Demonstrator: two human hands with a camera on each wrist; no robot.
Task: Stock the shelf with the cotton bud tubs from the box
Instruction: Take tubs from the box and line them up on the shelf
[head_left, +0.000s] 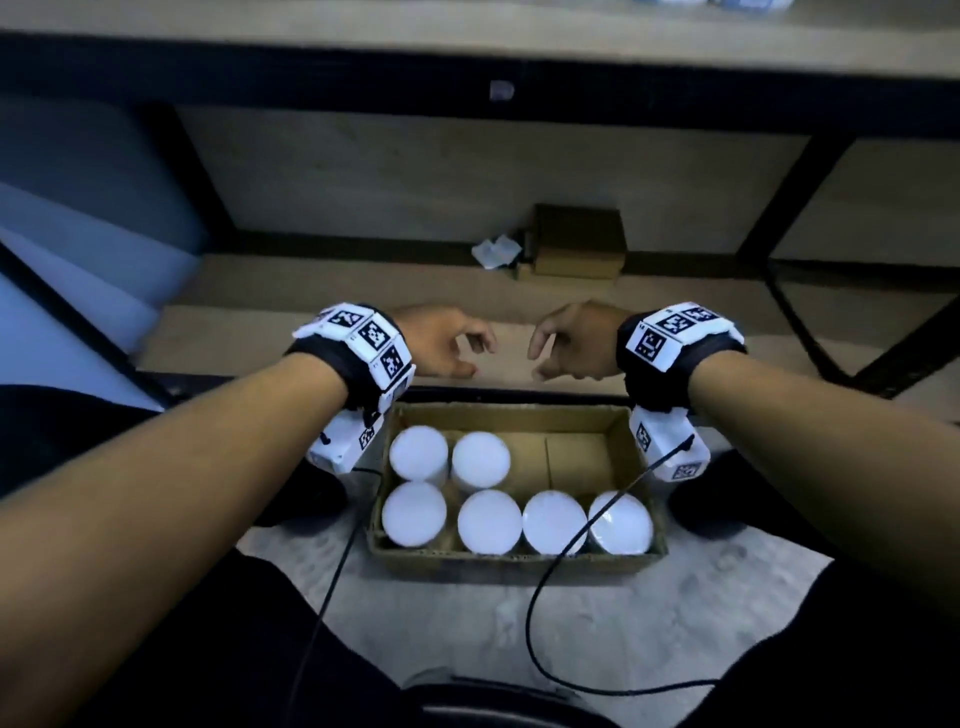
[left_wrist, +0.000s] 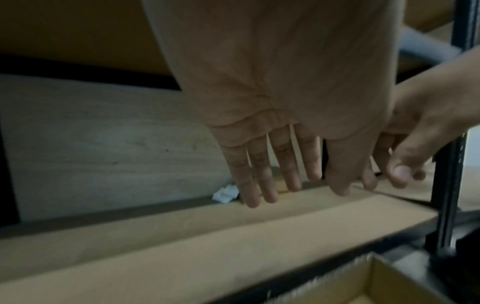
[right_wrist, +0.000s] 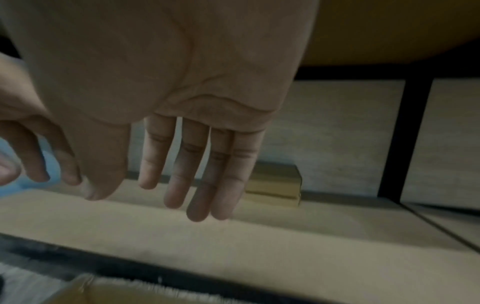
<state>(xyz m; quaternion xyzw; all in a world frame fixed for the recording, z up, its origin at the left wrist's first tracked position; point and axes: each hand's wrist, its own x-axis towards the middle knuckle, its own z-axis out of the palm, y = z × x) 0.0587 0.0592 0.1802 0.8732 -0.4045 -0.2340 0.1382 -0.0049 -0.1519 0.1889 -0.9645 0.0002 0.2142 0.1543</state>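
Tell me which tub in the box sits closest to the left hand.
The far-left tub in the back row of the box; it lies just below the left hand, while the other five lie farther right or nearer the person.

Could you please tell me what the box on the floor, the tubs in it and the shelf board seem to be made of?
Box: corrugated cardboard, matte brown, with a rough cut edge.
Tubs: probably plastic; smooth white tops that catch the light.
Shelf board: apparently wood or wood-look laminate, matte, faint grain, in a black frame, probably metal.

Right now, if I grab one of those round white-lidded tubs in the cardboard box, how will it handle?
The round white-lidded tub probably lifts easily and feels rigid. Its smooth, round shape suggests it may roll if tipped. Neighbours stand close, so finger room in the cardboard box looks tight.
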